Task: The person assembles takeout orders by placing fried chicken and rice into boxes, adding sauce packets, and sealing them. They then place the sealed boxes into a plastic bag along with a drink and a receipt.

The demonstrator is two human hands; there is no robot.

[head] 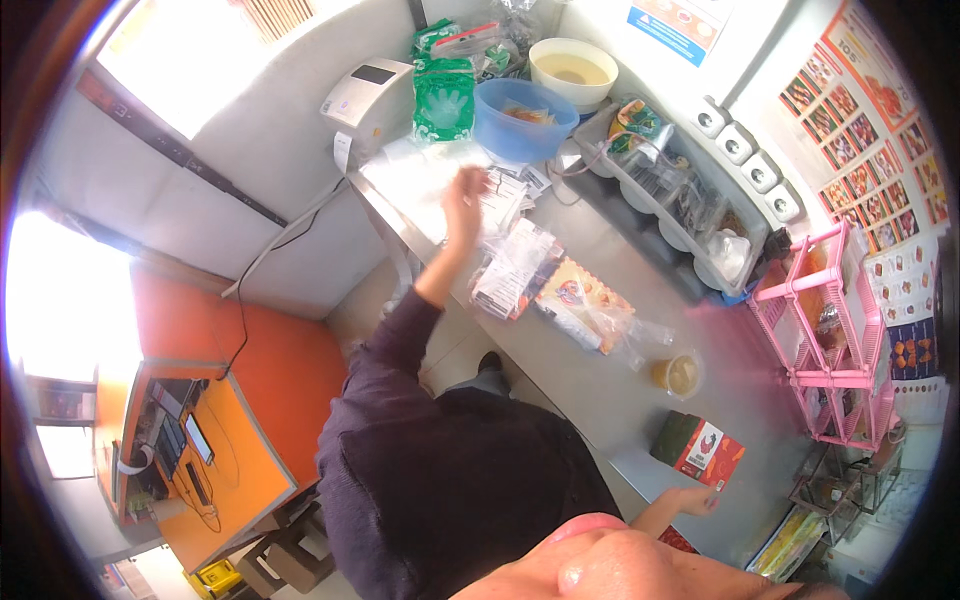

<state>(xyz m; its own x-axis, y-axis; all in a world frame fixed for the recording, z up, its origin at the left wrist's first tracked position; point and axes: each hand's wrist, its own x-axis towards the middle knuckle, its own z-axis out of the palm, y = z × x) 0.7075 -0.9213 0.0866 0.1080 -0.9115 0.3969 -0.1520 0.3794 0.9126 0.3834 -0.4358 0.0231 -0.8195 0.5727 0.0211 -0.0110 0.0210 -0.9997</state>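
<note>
My left hand [469, 187] reaches over loose printed slips [501, 196] on a metal counter; it is blurred, and whether it grips a slip is unclear. Near its wrist lies a bundle wrapped in clear plastic with a printed slip on top [517, 262]. Beside that is a patterned food carton [581, 292] under clear plastic. My right hand [694, 501] hovers at the lower right with its fingers curled, close to a red, white and dark green carton [701, 450]; nothing shows in it. A clear plastic cup of pale yellow contents [679, 373] stands farther along.
Along the back are a label printer [367, 94], a green glove packet [444, 105], a blue bowl [517, 124] and a cream bowl [574, 71]. A grey compartment organizer [667, 217] and a pink plastic rack [817, 322] line the wall. Behind me stands an orange desk [247, 465].
</note>
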